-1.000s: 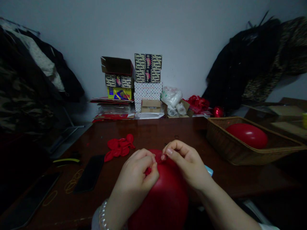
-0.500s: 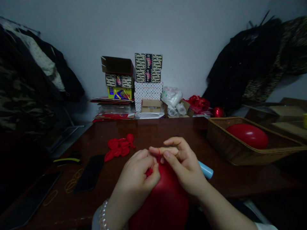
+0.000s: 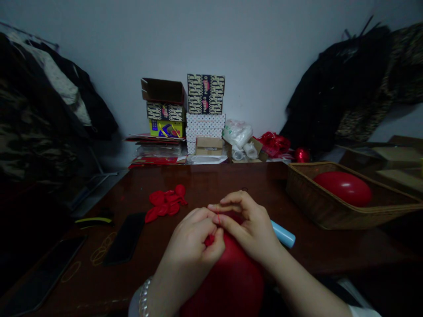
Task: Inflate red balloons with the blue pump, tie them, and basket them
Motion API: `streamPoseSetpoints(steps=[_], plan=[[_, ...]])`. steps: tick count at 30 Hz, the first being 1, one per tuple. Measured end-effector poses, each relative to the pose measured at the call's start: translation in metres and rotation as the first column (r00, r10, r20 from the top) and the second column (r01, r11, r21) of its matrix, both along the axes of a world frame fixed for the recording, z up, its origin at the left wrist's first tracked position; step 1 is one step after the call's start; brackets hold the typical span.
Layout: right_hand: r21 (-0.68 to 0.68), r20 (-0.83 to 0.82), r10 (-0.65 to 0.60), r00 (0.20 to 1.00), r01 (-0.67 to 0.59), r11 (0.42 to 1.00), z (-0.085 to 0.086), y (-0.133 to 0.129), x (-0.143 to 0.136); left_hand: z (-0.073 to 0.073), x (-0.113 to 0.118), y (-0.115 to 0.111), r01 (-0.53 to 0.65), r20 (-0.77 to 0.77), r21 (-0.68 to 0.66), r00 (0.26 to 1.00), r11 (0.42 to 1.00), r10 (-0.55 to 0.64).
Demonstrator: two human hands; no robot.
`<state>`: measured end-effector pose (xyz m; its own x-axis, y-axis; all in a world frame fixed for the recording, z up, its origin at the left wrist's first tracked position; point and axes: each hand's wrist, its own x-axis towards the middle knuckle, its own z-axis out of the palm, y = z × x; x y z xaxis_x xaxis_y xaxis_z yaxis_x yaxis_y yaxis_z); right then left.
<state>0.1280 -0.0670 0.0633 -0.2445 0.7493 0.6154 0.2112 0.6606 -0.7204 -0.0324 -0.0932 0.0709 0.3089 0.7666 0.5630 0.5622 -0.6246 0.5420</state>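
A large inflated red balloon (image 3: 231,275) sits low in front of me at the table's near edge. My left hand (image 3: 194,246) is closed around its neck, and a bit of red rubber shows between thumb and fingers. The thumb and fingers of my right hand (image 3: 249,224) pinch a thin red strand at the top of the neck, close beside the left fingertips. Part of the neck is hidden by my fingers. Just right of my right hand lies a light blue cylinder (image 3: 282,233). Several uninflated red balloons (image 3: 163,204) lie beyond my left hand.
A wicker basket (image 3: 325,220) at right holds an inflated red balloon (image 3: 343,188). On the left lie a black phone (image 3: 124,238), rubber bands (image 3: 101,253), a dark flat slab (image 3: 46,275) and a yellow-black tool (image 3: 94,220). Stacked boxes (image 3: 205,127) line the wall.
My right thumb and fingers have closed together on the red strand, where the index finger was stretched out before. My left hand keeps its grip on the balloon's neck.
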Motion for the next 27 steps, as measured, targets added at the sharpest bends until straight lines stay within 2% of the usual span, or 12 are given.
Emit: streamPoseSetpoints(steps=[4, 7, 10, 13, 16, 20, 23, 27], plan=[[0.089, 0.047, -0.008, 0.999, 0.004, 0.996, 0.009, -0.003, 0.007, 0.005, -0.006, -0.003, 0.032, -0.006, -0.087, 0.999, 0.996, -0.033], [0.010, -0.011, 0.042, 0.999, -0.041, 0.999, 0.014, -0.006, 0.010, 0.008, -0.009, -0.005, 0.021, -0.025, -0.127, 0.999, 0.992, -0.024], [-0.075, 0.033, 0.117, 0.993, -0.114, 0.991, 0.016, -0.009, 0.010, 0.010, -0.010, -0.006, 0.055, -0.036, -0.158, 0.997, 0.986, -0.062], [-0.110, 0.109, 0.164, 0.980, -0.152, 0.982, 0.014, -0.011, 0.009, 0.012, -0.013, -0.007, 0.059, -0.053, -0.180, 0.996, 0.982, -0.069], [-0.161, 0.113, 0.194, 0.975, -0.174, 0.971, 0.007, -0.011, 0.007, 0.014, -0.019, -0.006, 0.063, -0.060, -0.190, 0.995, 0.980, -0.076], [-0.228, 0.006, 0.247, 0.969, -0.239, 0.944, -0.003, -0.009, 0.005, 0.015, -0.025, -0.005, 0.091, -0.049, -0.211, 0.993, 0.973, -0.103], [-0.276, -0.078, 0.232, 0.970, -0.244, 0.929, -0.005, -0.008, 0.006, 0.017, -0.028, -0.005, 0.094, -0.045, -0.218, 0.993, 0.971, -0.107], [-0.269, -0.081, 0.211, 0.974, -0.225, 0.937, -0.003, -0.007, 0.006, 0.018, -0.028, -0.005, 0.071, -0.062, -0.200, 0.994, 0.977, -0.085]])
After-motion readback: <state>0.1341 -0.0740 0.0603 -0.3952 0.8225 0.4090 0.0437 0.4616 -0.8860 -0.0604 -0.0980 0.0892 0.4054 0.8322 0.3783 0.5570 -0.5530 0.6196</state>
